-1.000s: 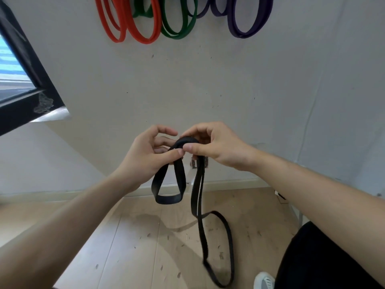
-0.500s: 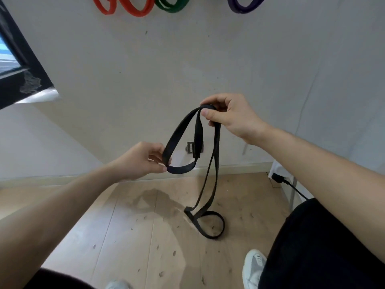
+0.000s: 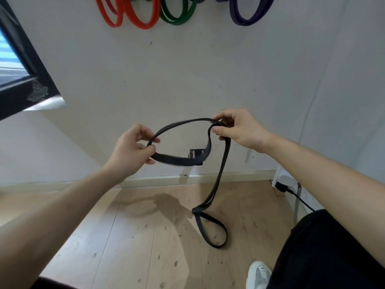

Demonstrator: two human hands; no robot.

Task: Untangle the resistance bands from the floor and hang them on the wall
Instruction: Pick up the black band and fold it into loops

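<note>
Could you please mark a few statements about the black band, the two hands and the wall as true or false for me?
1. The left hand and the right hand both hold the black band. True.
2. The black band already hangs on the wall. False: it is held in front of the wall, its lower loop down by the floor.
3. Orange bands, a green band and a purple band hang on the wall. True.
4. The black band runs free of any crossing. False: its strands cross just above the lower loop.
</note>
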